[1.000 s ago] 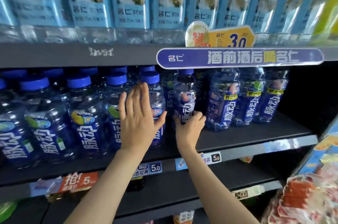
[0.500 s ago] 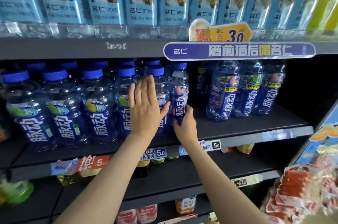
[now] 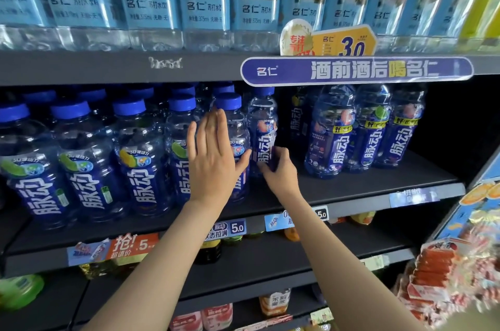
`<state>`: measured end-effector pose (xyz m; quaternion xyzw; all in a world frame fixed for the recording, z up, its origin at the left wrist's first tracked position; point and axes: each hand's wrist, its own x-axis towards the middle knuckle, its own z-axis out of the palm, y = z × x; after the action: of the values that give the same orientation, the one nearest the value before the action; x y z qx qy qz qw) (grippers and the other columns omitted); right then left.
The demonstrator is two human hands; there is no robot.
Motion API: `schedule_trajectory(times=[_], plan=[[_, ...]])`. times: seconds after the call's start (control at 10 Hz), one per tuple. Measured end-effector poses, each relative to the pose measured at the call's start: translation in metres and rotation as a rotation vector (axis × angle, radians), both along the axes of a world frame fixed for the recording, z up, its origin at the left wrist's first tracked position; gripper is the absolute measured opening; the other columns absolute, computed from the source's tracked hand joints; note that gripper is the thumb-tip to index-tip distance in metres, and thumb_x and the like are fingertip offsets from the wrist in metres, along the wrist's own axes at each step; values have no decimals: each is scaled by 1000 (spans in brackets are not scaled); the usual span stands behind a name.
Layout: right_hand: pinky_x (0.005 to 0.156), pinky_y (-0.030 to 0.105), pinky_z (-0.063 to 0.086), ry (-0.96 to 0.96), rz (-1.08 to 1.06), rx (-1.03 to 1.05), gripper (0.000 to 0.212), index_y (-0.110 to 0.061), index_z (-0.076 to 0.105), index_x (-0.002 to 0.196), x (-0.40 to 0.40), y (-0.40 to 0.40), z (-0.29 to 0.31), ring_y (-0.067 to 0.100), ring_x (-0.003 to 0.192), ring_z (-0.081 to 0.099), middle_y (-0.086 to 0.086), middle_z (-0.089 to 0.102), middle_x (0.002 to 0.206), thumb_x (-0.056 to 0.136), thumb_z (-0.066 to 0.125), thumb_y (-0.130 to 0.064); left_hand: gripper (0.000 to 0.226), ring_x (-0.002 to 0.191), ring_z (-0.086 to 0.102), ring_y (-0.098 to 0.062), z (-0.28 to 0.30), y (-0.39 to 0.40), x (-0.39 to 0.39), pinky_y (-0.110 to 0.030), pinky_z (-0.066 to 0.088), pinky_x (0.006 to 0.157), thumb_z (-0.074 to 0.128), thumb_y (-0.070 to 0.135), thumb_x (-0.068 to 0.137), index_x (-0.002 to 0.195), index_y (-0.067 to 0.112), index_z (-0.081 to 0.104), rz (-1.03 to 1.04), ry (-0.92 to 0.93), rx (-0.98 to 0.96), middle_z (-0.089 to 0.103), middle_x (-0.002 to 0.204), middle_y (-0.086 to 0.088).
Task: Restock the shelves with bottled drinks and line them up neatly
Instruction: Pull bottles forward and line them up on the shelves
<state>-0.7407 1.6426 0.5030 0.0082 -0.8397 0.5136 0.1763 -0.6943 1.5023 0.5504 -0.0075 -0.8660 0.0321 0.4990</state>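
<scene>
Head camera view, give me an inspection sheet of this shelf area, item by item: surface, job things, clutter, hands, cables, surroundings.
Surface: dark middle shelf, bare stretch between the held bottle and the right-hand group.
Job's things: blue-capped bottles in rows at left; peach-label bottle upright beside them; three more bottles standing apart at right.
Clutter: nothing seen.
Hands: left hand flat, fingers straight against a front bottle; right hand grips the peach-label bottle low down.
Cables: nothing seen.
Surroundings: light-blue soda water bottles on the shelf above; price tags on the shelf edge; packaged snacks at lower right.
</scene>
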Motion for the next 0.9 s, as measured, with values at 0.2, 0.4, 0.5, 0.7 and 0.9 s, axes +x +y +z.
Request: schedule_trajectory(times=[0.2, 0.4, 0.5, 0.7, 0.9], plan=[[106, 29, 29, 105, -155, 41, 52, -2, 31, 141, -47, 16, 17, 27, 133, 37, 14, 38, 144, 95, 50, -18, 75, 124, 48, -35, -3, -1, -4, -42, 13, 114, 46, 51, 88, 135, -6, 31, -27, 24, 15, 51, 131, -23], [113, 32, 25, 50, -249, -72, 48, -8, 19, 147, -125, 6, 34, 27, 139, 28, 14, 24, 153, 102, 22, -22, 74, 124, 41, -35, -8, -3, -8, -42, 11, 115, 45, 48, 88, 135, -8, 32, -49, 60, 12, 50, 130, -26], [115, 32, 18, 34, -338, -111, 61, -4, 12, 147, -145, 7, 27, 28, 141, 22, 16, 18, 154, 93, 24, -30, 75, 124, 40, -35, -9, -4, -9, -43, 11, 115, 46, 48, 89, 135, -9, 30, -63, 70, 9, 49, 130, -27], [110, 44, 29, 112, -382, -95, 70, -1, 19, 145, -159, 12, 15, 36, 135, 31, 25, 25, 146, 86, 39, -34, 76, 122, 37, -35, -8, -3, -10, -41, 11, 115, 51, 46, 87, 135, -9, 30, -78, 87, 23, 48, 130, -28], [91, 40, 43, -47, -597, 285, 48, 3, 27, 141, -155, 3, 9, 40, 118, 46, 30, 38, 134, 94, 21, -6, 78, 123, 37, -35, -7, -3, -8, -41, 11, 115, 51, 46, 86, 136, -9, 29, -83, 72, 33, 48, 130, -28]])
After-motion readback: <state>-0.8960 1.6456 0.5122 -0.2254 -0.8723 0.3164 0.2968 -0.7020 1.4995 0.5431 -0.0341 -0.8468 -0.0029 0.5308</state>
